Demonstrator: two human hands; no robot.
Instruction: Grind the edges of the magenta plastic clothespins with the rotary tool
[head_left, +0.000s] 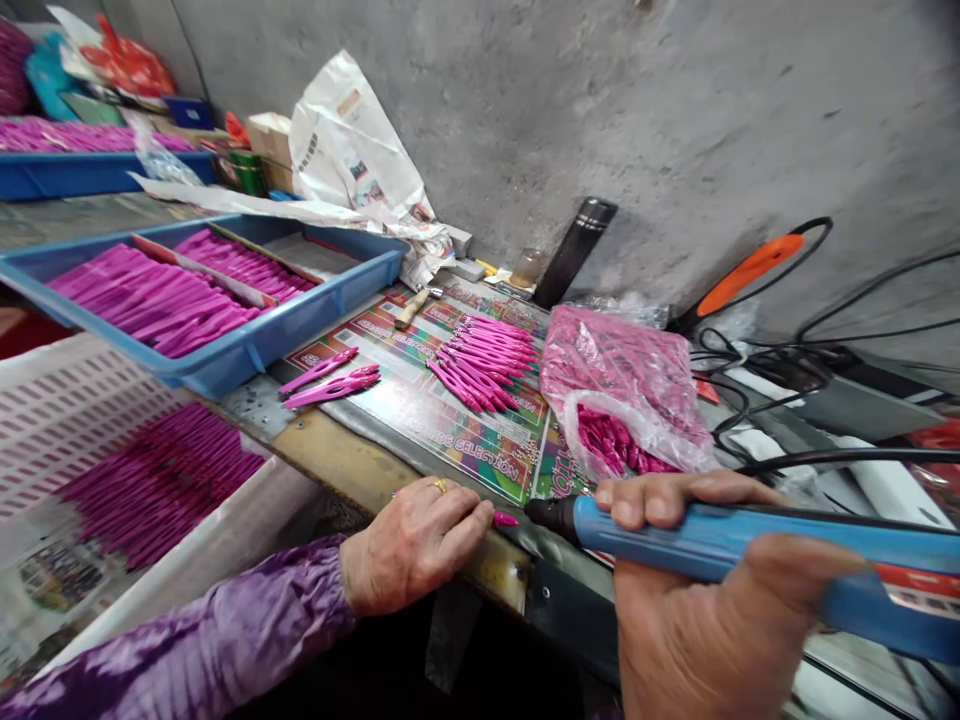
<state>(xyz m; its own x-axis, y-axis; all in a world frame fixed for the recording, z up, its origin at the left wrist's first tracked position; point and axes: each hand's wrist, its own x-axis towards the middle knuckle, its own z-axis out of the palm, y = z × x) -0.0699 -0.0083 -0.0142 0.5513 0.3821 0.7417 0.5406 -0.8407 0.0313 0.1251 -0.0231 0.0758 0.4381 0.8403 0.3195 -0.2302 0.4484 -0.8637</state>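
- Left hand (412, 545): curled, pinching small magenta plastic piece (504, 519) at front edge of counter (375, 478)
- Right hand (675, 640): clenched around blue corded soldering iron (720, 540), black tip (544, 515) just beside that piece
- Loose magenta pieces (480, 365) on printed mat (495, 460), mid-counter; more in blue tray (315, 310) at left, plastic bag (619, 380) toward back right
- Risk: tip slip toward left fingers (469, 520), so burn or melted piece
- Risk: cord (847, 458) snag from hand movement; piece lost over front edge from loose pinch
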